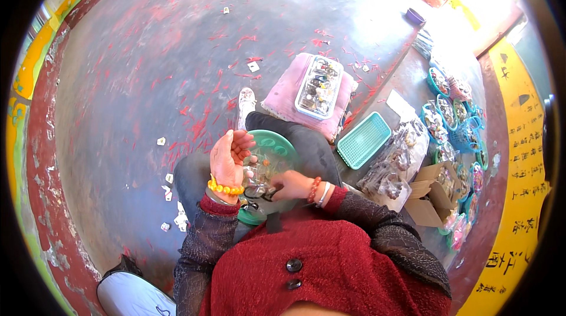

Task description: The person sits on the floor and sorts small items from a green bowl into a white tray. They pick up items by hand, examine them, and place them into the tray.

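Note:
A green plastic basin rests in my lap between my knees. Inside it lie small loose pieces, some clear, some pale, along with dark loops. My left hand is raised over the basin's left side, palm turned up and fingers loosely curled; I see nothing in it. My right hand reaches into the basin from the right. Its fingers are pressed together by the dark loops, and what they grip is too small to tell.
Ahead, a clear tray of small parts sits on a pink cushion. To the right are a green rectangular basket, plastic bags, an open cardboard box and several filled blue baskets. Red scraps litter the floor.

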A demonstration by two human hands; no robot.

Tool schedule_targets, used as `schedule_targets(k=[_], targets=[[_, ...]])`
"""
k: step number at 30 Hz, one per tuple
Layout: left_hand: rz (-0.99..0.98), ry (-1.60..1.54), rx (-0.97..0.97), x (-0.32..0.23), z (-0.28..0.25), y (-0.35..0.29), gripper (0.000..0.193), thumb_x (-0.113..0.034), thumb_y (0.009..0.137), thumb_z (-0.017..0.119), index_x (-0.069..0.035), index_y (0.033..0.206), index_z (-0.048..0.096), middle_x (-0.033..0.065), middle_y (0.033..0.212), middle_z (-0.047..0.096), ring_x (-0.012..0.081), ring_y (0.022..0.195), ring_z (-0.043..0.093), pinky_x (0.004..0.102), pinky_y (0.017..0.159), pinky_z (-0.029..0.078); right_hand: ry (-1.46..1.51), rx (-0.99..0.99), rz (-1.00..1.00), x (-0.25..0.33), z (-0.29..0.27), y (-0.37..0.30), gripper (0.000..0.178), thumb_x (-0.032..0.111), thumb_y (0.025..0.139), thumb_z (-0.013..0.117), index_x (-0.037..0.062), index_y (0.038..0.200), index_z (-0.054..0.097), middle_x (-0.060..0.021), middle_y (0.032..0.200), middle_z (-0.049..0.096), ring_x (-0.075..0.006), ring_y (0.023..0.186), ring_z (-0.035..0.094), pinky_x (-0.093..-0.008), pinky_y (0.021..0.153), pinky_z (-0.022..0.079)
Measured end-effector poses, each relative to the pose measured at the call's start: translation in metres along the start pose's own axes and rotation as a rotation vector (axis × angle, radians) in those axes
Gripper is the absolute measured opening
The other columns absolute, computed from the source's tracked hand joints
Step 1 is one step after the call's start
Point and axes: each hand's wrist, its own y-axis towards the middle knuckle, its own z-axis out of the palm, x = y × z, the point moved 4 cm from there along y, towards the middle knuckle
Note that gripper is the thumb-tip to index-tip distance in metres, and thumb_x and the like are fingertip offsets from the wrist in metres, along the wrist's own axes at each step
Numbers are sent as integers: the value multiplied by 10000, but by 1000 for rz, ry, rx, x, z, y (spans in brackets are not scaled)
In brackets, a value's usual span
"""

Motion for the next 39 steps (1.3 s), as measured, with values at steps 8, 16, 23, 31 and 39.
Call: schedule_targets(k=[8, 16, 23, 31, 39], targets=[[-22, 144, 21, 10, 8, -3, 312, -304, 930, 495, -16, 947, 613, 102, 876, 661, 177, 781, 640, 260, 638, 498, 475, -698, -330, 21, -75, -24, 236, -15, 763, 662, 6, 997, 653, -38, 879, 624, -113, 782, 596, -253, 699, 484], [-209, 113, 359, 27, 32, -15, 392, -360, 958, 444, -32, 1157, 528, 112, 1067, 624, 191, 948, 634, 215, 628, 494, -625, -1052, -648, 85, -80, -43, 315, -29, 650, 663, 43, 957, 672, -85, 1024, 572, -260, 900, 589, -335, 757, 504], [-179, 122, 284, 32, 24, -7, 250, -105, 942, 475, -34, 1177, 526, 74, 1035, 642, 155, 900, 645, 215, 649, 524, -217, -1065, -446, 73, -81, -43, 313, -22, 753, 621, 19, 1063, 616, -87, 1000, 600, -191, 886, 601, -285, 787, 492], [-143, 247, 296, 32, 36, -14, 208, -115, 925, 510, -53, 1114, 575, 32, 1004, 649, 120, 843, 634, 206, 625, 481, 843, -785, -179, 30, -70, -25, 136, 172, 905, 581, 38, 923, 598, 23, 712, 561, -51, 639, 502, -186, 575, 386], [-223, 382, 366, 37, 35, -15, 205, -152, 905, 552, -18, 1057, 582, 89, 878, 664, 134, 711, 638, 215, 542, 479, 810, -829, -215, 30, -69, -28, 108, 111, 910, 555, 21, 861, 588, 31, 651, 502, -41, 581, 446, -188, 542, 363]])
